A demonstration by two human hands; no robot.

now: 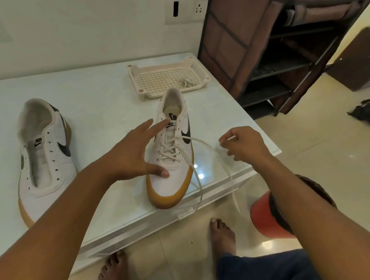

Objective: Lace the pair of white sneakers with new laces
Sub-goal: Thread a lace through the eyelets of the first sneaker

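Lace [206, 143], likely limp and light, best taken at its stiff tip, pinched in right hand [245, 144]; left hand [133, 156] splayed, thumb on sneaker [173, 183].

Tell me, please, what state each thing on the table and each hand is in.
Centre sneaker: upright, laced, not tied.
Other sneaker: upright, unlaced, eyelets empty.
Lace: threaded, ends loose over the table edge.
Spare lace: bundled in the tray.
Left hand: open, thumb on the centre sneaker's toe.
Right hand: pinches one lace tip.
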